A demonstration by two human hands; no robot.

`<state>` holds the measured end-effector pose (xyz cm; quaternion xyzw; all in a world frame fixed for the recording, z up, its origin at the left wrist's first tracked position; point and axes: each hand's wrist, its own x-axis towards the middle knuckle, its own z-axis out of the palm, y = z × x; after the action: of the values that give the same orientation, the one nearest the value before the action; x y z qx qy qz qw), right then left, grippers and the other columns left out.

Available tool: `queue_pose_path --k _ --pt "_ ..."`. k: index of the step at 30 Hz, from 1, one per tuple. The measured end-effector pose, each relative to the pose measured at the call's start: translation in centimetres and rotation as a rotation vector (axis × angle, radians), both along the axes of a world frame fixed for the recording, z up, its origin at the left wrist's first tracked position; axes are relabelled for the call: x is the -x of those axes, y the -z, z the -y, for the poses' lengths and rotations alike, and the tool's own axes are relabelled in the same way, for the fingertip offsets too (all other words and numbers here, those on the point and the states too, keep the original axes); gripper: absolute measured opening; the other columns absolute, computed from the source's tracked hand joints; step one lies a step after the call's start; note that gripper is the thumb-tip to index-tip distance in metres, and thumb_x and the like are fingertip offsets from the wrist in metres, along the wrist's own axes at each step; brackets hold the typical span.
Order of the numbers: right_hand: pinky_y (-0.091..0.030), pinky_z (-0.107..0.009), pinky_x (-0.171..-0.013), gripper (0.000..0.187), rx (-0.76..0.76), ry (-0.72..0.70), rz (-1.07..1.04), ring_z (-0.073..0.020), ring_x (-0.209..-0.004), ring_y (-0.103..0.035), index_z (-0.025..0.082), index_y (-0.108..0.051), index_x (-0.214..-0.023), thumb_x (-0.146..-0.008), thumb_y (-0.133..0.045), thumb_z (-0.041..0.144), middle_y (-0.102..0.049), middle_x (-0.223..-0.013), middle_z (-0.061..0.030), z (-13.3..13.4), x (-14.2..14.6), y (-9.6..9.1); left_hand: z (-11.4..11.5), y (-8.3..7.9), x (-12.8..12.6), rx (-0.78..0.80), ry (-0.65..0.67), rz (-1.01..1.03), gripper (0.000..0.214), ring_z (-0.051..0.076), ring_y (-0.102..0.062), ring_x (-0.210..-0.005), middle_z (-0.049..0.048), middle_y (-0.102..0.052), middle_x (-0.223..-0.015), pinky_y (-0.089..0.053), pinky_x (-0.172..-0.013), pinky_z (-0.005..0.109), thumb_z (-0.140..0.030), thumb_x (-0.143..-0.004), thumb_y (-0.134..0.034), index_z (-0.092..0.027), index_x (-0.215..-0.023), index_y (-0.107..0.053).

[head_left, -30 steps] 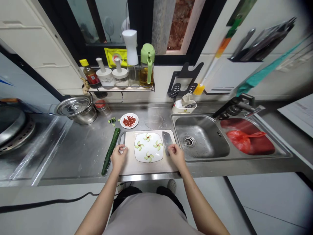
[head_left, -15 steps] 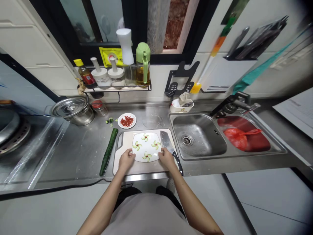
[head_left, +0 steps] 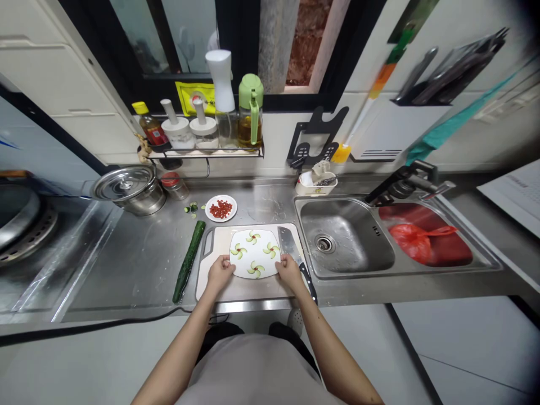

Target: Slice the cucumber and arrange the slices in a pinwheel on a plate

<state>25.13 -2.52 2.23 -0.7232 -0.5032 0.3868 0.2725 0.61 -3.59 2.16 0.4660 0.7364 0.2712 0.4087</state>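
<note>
At the front of the steel surface (head_left: 126,259), the person stands with both forearms reaching forward. The left grip (head_left: 220,273) is closed on the near-left rim of a white plate (head_left: 255,253), and the right grip (head_left: 290,271) is closed on its near-right rim. The plate is over the middle of a pale board (head_left: 240,293); whether it touches the board cannot be told. On it, green slices (head_left: 256,270) form four pinwheels with reddish centres. Just beside the right grip lies a knife (head_left: 287,239), blade on the board, black handle toward the surface's front edge. Left of the board, a cucumber (head_left: 189,261) lies slantwise.

Beyond the board, a small dish (head_left: 208,210) holds red bits (head_left: 221,209), with green scraps (head_left: 191,208) at its left. To the right is a sink (head_left: 346,236), with a red bag (head_left: 413,242) in its far-right basin. Farther back stand a lidded pot (head_left: 145,201), a red-topped jar (head_left: 177,188) and a caddy (head_left: 315,190). Above them, a shelf (head_left: 211,153) carries bottles and jars below the window.
</note>
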Motion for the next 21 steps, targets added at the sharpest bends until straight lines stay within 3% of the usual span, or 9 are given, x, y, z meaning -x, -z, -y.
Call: queue_pose_path --k 4,8,15,21 --pt "-0.034 -0.024 -0.045 0.016 0.004 0.012 -0.291 -0.0128 -0.042 -0.044 0.024 -0.046 -0.079 -0.070 -0.052 0.037 -0.045 -0.047 0.0087 0.7 -0.7 -1.1 0.7 -1.8 -0.1 -0.008 0.030 0.344 0.043 0.012 -0.055 -0.057 -0.0082 -0.052 -0.057 -0.043 -0.062 0.023 -0.037 -0.068 -0.063 -0.018 -0.105 -0.051" --pt "-0.033 -0.022 -0.040 0.025 -0.002 0.039 -0.462 -0.0112 -0.042 -0.043 0.024 -0.046 -0.083 -0.067 -0.057 0.040 -0.044 -0.050 0.0100 2.0 -1.0 -3.2 2.0 -4.1 0.0 0.010 0.090 0.595 0.060 0.014 -0.060 -0.067 -0.0036 -0.063 -0.068 -0.045 -0.068 0.026 -0.044 -0.066 -0.069 -0.021 -0.115 -0.043" --pt "-0.049 -0.026 -0.052 0.039 0.012 0.138 -0.737 -0.0170 -0.065 -0.062 0.025 -0.049 -0.095 -0.066 -0.070 0.043 -0.065 -0.076 0.0024 4.6 0.1 -6.2 3.9 -6.2 0.5 -0.015 0.088 0.774 0.066 0.019 -0.066 -0.078 0.0071 -0.072 -0.092 -0.048 -0.077 0.031 -0.041 -0.067 -0.074 -0.023 -0.120 -0.039" --pt "-0.056 -0.036 -0.073 0.049 0.090 0.191 -0.933 -0.0253 -0.089 -0.068 0.024 -0.056 -0.109 -0.066 -0.073 0.039 -0.072 -0.096 -0.0041 4.9 1.1 -7.0 5.0 -6.8 0.0 0.029 0.071 0.758 0.076 0.021 -0.067 -0.085 0.0080 -0.071 -0.098 -0.049 -0.080 0.035 -0.050 -0.064 -0.075 -0.024 -0.125 -0.038"
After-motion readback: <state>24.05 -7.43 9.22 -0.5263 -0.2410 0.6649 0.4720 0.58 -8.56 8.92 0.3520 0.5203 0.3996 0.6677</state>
